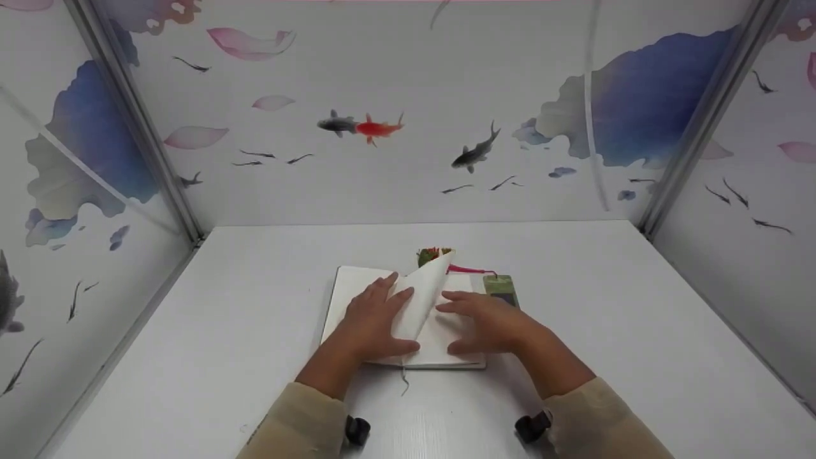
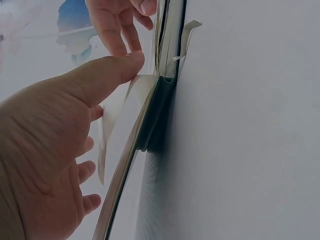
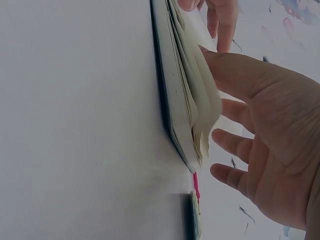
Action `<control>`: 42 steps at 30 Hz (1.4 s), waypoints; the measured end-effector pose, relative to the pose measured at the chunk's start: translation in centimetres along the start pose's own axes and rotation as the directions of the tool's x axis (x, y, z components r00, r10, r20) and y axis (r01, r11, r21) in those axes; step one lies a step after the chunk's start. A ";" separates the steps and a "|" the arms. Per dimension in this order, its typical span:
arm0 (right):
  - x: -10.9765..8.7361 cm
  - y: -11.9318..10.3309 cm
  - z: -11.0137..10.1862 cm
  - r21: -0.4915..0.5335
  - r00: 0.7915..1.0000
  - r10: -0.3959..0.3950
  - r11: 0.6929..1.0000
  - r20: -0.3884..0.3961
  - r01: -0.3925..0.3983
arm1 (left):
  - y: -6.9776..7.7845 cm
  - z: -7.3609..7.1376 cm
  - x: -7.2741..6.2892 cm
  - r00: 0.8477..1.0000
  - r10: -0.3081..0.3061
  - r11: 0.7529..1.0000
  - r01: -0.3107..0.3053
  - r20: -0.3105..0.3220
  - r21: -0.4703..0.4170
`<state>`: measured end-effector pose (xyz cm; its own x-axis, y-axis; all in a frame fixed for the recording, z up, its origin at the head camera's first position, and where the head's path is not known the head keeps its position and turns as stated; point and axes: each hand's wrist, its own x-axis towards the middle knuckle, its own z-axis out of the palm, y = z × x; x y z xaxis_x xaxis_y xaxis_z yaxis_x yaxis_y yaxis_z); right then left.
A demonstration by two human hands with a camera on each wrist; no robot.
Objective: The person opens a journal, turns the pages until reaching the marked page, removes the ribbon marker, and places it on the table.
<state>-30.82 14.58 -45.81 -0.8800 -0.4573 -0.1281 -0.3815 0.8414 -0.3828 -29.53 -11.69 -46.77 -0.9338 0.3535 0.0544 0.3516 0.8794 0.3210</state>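
A notebook [image 1: 354,280] with blank cream pages and a dark cover lies open on the white table. One page [image 1: 426,296] stands up from its middle, slanting to the right at the top. My left hand [image 1: 375,319] is over the left half with spread fingers, its thumb near the spine and its fingers beside the raised page. Over the right half, my right hand [image 1: 488,322] has its fingers stretched apart, the thumb close to the pages in the right wrist view. Neither hand visibly pinches a page. A thin ribbon [image 1: 404,382] hangs from the notebook's lower edge.
Behind the raised page shows a red-and-green ornament [image 1: 428,256], partly hidden. A red cord [image 1: 466,269] leads to a green tag [image 1: 500,285] at the notebook's right. Panels painted with fish and petals enclose the table [image 1: 255,287] at the back and sides.
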 end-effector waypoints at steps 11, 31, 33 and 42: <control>0.1 -0.3 0.2 -0.145 0.985 0.067 0.989 0.158 -0.044 | 0.2 -0.4 0.0 1.000 -0.030 0.999 0.030 0.009 0.016; -0.2 -0.7 -0.8 -0.162 0.969 0.038 0.987 0.245 0.002 | 0.0 -0.7 -0.1 0.998 -0.056 0.998 0.054 0.043 0.033; -0.2 -0.7 -0.8 -0.167 0.969 0.034 0.986 0.246 0.008 | 0.0 -0.7 -0.3 0.996 -0.059 0.998 0.058 0.059 0.028; -0.5 -0.5 -0.8 -0.112 0.971 0.038 0.994 0.235 -0.012 | -0.2 -0.5 -0.8 0.982 -0.117 0.993 0.119 0.148 -0.007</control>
<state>-30.42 14.59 -44.82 -0.8031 -0.4796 -0.3536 -0.4000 0.8738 -0.2766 -28.91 -12.36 -46.37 -0.9484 0.2918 -0.1239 0.2375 0.9129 0.3320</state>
